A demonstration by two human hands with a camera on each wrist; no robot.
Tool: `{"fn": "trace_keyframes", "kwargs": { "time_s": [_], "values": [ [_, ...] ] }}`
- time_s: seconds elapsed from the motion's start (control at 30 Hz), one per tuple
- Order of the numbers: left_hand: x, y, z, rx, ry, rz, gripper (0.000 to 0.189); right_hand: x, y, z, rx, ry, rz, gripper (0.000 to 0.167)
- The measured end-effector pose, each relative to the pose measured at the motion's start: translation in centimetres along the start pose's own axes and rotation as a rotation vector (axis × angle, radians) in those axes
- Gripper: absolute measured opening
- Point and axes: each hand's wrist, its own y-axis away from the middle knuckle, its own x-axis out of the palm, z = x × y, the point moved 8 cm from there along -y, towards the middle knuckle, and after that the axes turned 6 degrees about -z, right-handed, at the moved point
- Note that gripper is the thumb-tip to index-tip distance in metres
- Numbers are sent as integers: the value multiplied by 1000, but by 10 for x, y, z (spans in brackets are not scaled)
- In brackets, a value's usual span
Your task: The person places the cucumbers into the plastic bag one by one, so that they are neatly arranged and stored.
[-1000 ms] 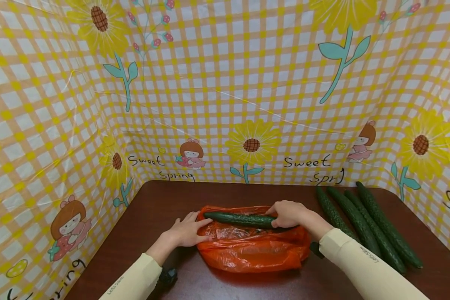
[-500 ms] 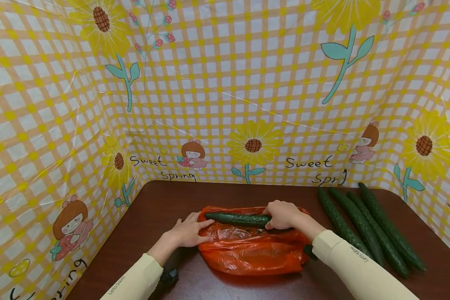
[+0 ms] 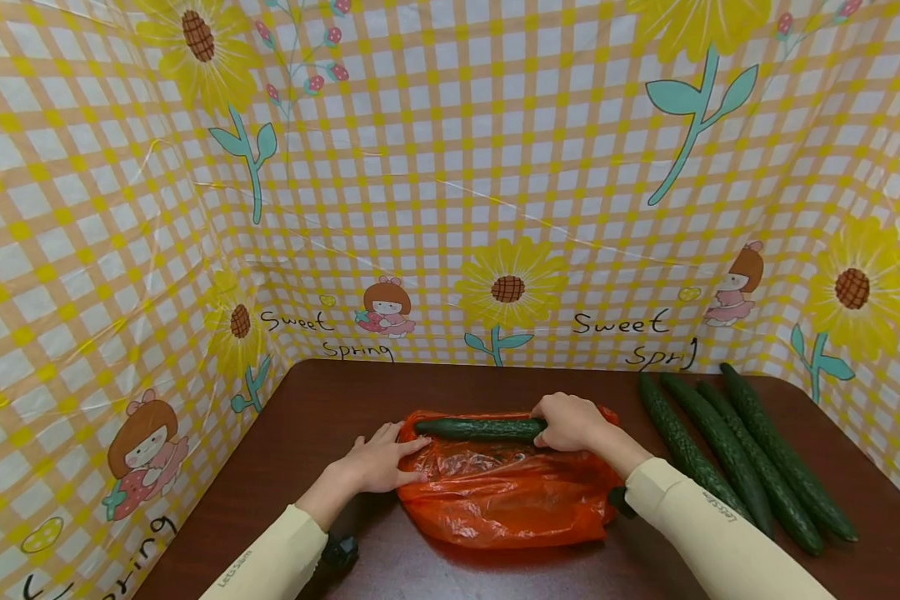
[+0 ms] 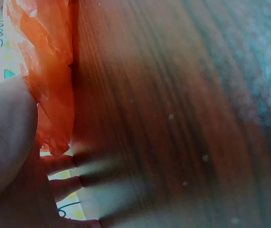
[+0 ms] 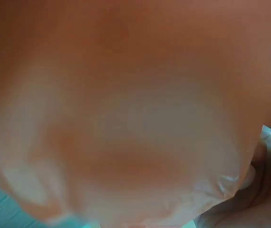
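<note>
A dark green cucumber (image 3: 480,429) lies lengthwise in the mouth of an orange plastic bag (image 3: 506,504). My right hand (image 3: 570,423) grips its right end from above, fingers curled round it. At the bag's left edge is my left hand (image 3: 377,461), its fingers spread and fairly straight. Thumb and index finger reach onto the orange film. In the left wrist view the other fingertips (image 4: 71,183) touch the tabletop beside the bag. Orange film fills most of the right wrist view, blurred, and hides the cucumber there; part of my right hand (image 5: 249,204) shows at the lower right.
Several more cucumbers (image 3: 750,458) lie side by side on the right of the dark brown table (image 3: 345,387). A checked cloth (image 3: 450,208) with sunflower prints stands as a wall behind and at both sides. My right forearm passes close by the loose cucumbers.
My right hand has shifted slightly left along with the cucumber's right end, which sits deeper between the bag's sides. The left hand has hardly moved.
</note>
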Motion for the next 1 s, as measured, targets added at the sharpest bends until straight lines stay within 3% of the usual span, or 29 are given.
{"fn": "trace_keyframes", "kwargs": {
  "time_s": [0.23, 0.43, 0.6, 1.0],
  "values": [
    [-1, 1, -2, -8, 4, 7, 65, 3, -2, -6, 51, -7, 36, 43],
    [-2, 1, -3, -8, 5, 5, 65, 0, 0, -20, 147, -7, 107, 45],
    [-2, 0, -4, -9, 6, 1, 65, -4, 8, -32, 213, 5, 118, 46],
    [-1, 1, -3, -15, 20, 4, 64, -3, 20, -41, 255, -82, 139, 81]
  ]
}}
